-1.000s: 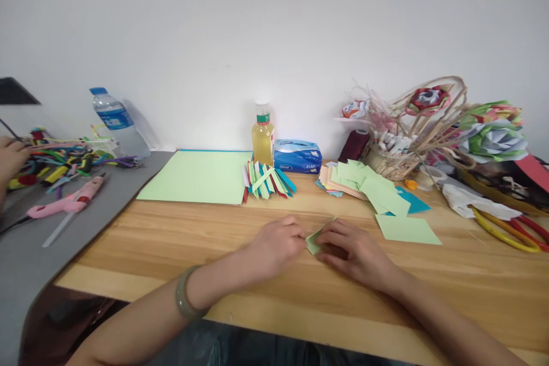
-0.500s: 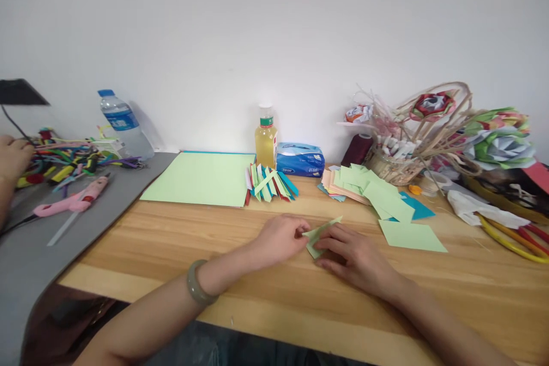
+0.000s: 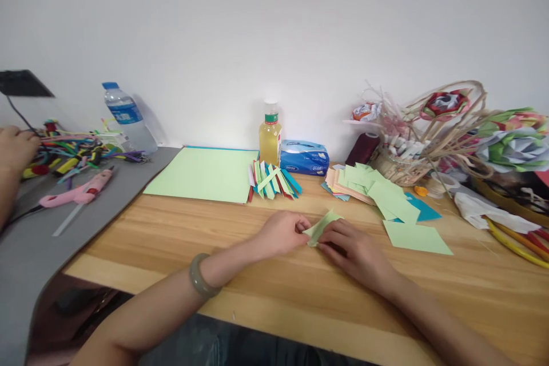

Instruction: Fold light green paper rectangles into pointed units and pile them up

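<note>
A small piece of light green paper (image 3: 321, 227), bent along its length, is held between my two hands above the wooden table (image 3: 171, 246). My left hand (image 3: 285, 233) pinches its left corner, and a bangle sits on that wrist. On the paper's right side, the fingers of my right hand (image 3: 349, 246) grip the edge. Right of my hands lies a flat green rectangle (image 3: 418, 237), beside a loose pile of green pieces (image 3: 388, 197) and peach ones. Folded coloured strips (image 3: 274, 182) lie beyond my hands.
Large green sheets (image 3: 206, 174), a juice bottle (image 3: 270, 137) and a blue tissue pack (image 3: 304, 158) stand or lie at the back. Paper flowers (image 3: 446, 106) fill the right. At left are a pink glue gun (image 3: 81, 191), a water bottle (image 3: 128, 120) and another person's hand (image 3: 17, 151).
The green paper between my hands has tilted and now looks more curved. My right hand's fingers have shifted along it. The whole view has moved slightly.
</note>
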The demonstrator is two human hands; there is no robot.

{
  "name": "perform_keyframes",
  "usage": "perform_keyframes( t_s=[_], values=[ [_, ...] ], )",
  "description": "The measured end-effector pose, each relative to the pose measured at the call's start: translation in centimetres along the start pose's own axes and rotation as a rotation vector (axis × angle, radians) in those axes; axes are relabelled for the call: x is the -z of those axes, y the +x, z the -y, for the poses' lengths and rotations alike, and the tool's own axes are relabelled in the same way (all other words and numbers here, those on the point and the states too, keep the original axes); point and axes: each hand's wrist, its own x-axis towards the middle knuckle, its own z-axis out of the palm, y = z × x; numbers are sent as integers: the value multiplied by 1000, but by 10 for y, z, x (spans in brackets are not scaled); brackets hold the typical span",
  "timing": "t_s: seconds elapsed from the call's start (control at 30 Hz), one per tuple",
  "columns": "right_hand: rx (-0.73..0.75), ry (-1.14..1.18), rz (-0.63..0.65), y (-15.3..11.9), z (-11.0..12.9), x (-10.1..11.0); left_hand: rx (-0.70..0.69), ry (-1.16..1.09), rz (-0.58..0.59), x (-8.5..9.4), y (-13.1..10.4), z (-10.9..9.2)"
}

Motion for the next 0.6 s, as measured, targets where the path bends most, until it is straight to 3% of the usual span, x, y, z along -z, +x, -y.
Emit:
perform_keyframes(
  t_s=[0.3,0.6],
  values=[
    [-222,136,59,6,0,-3,-41,94,-4,2,-4,-5],
    [-249,124,18,7,-3,-8,-52,119,-4,4,-5,-7]
  ],
)
